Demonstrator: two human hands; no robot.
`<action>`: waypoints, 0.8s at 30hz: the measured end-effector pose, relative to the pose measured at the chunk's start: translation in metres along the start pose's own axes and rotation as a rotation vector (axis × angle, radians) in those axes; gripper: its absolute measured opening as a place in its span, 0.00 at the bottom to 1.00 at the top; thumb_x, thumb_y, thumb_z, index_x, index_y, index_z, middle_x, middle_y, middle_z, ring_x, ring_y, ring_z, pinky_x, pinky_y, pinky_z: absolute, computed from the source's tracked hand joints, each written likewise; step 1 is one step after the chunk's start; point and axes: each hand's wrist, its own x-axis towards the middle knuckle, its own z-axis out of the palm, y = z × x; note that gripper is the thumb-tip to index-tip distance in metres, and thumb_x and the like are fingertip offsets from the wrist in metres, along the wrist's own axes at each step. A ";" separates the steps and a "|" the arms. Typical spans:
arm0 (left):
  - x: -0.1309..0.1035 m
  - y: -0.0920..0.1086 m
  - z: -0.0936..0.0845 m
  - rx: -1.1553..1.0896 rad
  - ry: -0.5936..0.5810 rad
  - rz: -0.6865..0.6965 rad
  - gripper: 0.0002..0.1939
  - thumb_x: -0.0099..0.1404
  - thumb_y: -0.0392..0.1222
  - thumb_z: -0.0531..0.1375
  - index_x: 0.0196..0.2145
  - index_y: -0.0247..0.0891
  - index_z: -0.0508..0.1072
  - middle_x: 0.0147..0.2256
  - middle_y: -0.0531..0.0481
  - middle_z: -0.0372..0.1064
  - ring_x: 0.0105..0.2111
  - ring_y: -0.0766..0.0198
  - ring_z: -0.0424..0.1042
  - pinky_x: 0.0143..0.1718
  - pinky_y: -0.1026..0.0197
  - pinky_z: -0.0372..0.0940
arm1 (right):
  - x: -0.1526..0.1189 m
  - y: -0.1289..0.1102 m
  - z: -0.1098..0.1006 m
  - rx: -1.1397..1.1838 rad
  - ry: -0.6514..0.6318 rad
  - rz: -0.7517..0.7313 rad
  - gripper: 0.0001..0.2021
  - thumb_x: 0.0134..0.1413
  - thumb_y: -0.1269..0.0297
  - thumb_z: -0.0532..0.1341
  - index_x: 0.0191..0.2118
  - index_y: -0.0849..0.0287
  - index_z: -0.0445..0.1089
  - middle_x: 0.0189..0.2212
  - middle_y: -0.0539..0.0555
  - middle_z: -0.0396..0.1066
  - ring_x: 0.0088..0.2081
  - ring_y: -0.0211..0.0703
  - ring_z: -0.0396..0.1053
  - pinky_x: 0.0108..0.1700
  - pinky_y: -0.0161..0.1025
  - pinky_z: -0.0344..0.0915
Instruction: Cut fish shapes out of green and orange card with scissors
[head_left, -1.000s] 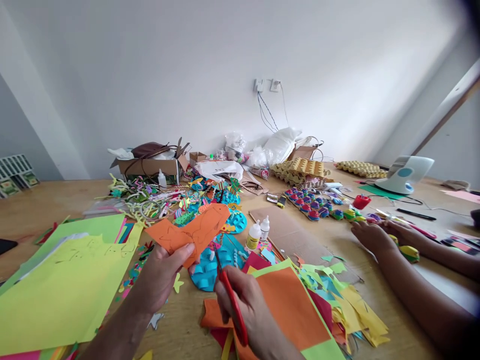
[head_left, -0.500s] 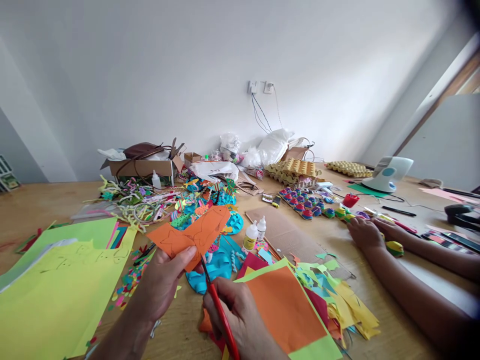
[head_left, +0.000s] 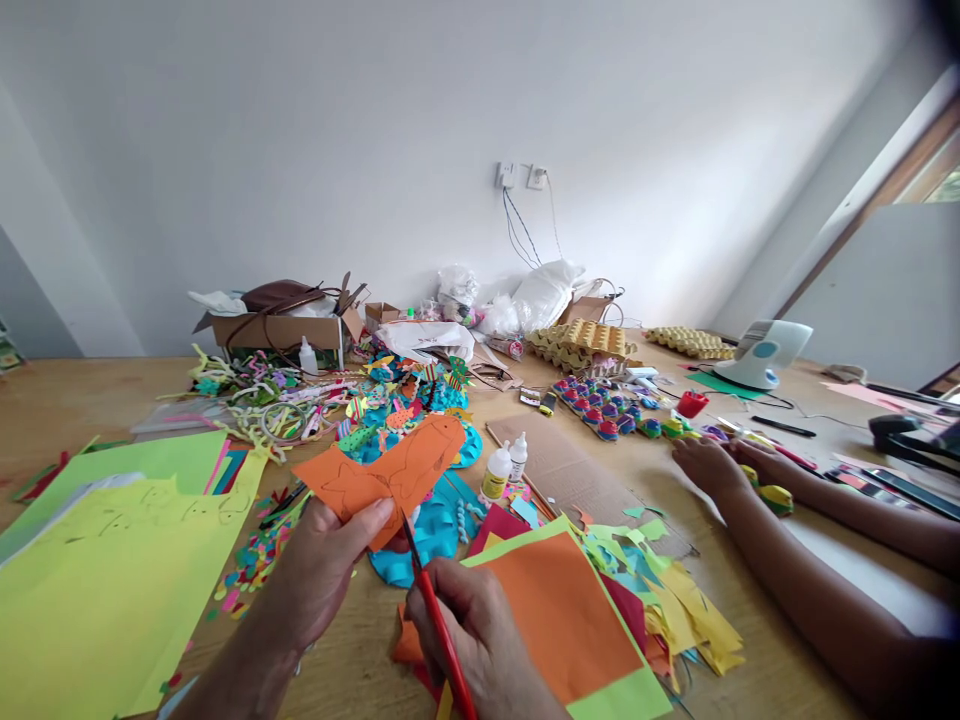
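My left hand (head_left: 315, 570) pinches an orange sheet of paper (head_left: 420, 455) with drawn outlines on it, thumb on top. My right hand (head_left: 480, 635) is wrapped round a pair of red-handled scissors (head_left: 442, 635); the dark blades meet the paper's lower edge beside my left thumb. Below my hands, to the right, an orange square sheet (head_left: 566, 620) lies on a light green one. Behind the held paper are blue paper pieces (head_left: 427, 535) and several small colourful paper fish. At left lies a large yellow sheet (head_left: 97, 600) with pencil-like drawings.
Two white glue bottles (head_left: 496, 472) stand behind the orange square. Paper scraps (head_left: 694, 610) lie to its right. Another person's hands (head_left: 716, 465) work at the right near painted egg-carton cups (head_left: 600, 410). A cardboard box (head_left: 281, 335) and egg trays (head_left: 581, 340) stand along the wall.
The view has shifted slightly, so table things appear a little further left. My hands, the orange paper and the scissors stay in nearly the same position.
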 end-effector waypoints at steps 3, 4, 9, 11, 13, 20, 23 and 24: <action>0.000 0.002 0.001 -0.003 0.030 -0.026 0.07 0.45 0.40 0.67 0.24 0.36 0.76 0.21 0.54 0.75 0.22 0.61 0.71 0.25 0.62 0.69 | -0.002 0.000 -0.001 -0.014 -0.008 0.000 0.18 0.52 0.54 0.54 0.18 0.56 0.51 0.15 0.45 0.47 0.20 0.34 0.47 0.20 0.32 0.44; 0.000 0.002 0.001 -0.002 0.030 -0.034 0.08 0.45 0.40 0.67 0.25 0.36 0.77 0.21 0.54 0.75 0.23 0.61 0.71 0.26 0.62 0.69 | -0.002 0.000 -0.002 -0.018 -0.009 -0.003 0.19 0.53 0.54 0.54 0.18 0.56 0.51 0.15 0.45 0.47 0.20 0.34 0.47 0.20 0.32 0.45; 0.001 0.001 -0.001 0.034 -0.010 -0.038 0.05 0.47 0.40 0.66 0.23 0.37 0.77 0.20 0.54 0.74 0.23 0.62 0.71 0.26 0.63 0.68 | -0.002 0.000 -0.003 -0.024 -0.020 -0.005 0.20 0.54 0.53 0.53 0.18 0.56 0.50 0.15 0.45 0.47 0.20 0.34 0.48 0.20 0.32 0.44; 0.001 0.000 -0.002 0.047 -0.050 -0.045 0.05 0.49 0.41 0.66 0.21 0.37 0.76 0.20 0.53 0.73 0.22 0.62 0.70 0.26 0.63 0.68 | -0.001 0.000 -0.003 -0.017 -0.025 0.014 0.19 0.53 0.54 0.54 0.18 0.57 0.51 0.14 0.45 0.48 0.20 0.33 0.48 0.20 0.31 0.44; 0.001 -0.002 -0.003 0.054 -0.087 -0.041 0.05 0.50 0.41 0.65 0.21 0.37 0.76 0.21 0.52 0.74 0.22 0.63 0.70 0.26 0.64 0.68 | -0.002 0.001 -0.002 -0.018 -0.025 0.018 0.18 0.53 0.56 0.54 0.18 0.57 0.51 0.15 0.45 0.49 0.20 0.33 0.47 0.20 0.31 0.44; 0.000 -0.005 -0.005 0.040 -0.128 -0.029 0.05 0.53 0.41 0.64 0.23 0.38 0.76 0.22 0.54 0.74 0.24 0.63 0.70 0.28 0.64 0.69 | -0.002 0.002 -0.002 -0.019 -0.012 0.002 0.17 0.53 0.56 0.53 0.19 0.56 0.51 0.15 0.45 0.48 0.20 0.34 0.48 0.20 0.32 0.45; 0.000 -0.005 -0.004 0.035 -0.112 -0.036 0.05 0.52 0.41 0.65 0.23 0.38 0.76 0.22 0.54 0.74 0.23 0.63 0.70 0.27 0.64 0.68 | -0.002 0.002 -0.003 -0.030 -0.010 -0.014 0.18 0.54 0.54 0.53 0.19 0.56 0.50 0.15 0.45 0.48 0.20 0.34 0.48 0.21 0.32 0.45; 0.000 -0.006 -0.004 0.032 -0.113 -0.040 0.05 0.52 0.41 0.65 0.23 0.37 0.76 0.22 0.54 0.74 0.23 0.63 0.70 0.27 0.64 0.69 | -0.002 0.002 -0.003 -0.036 -0.011 -0.018 0.18 0.54 0.55 0.52 0.19 0.56 0.50 0.15 0.45 0.48 0.20 0.34 0.48 0.21 0.32 0.45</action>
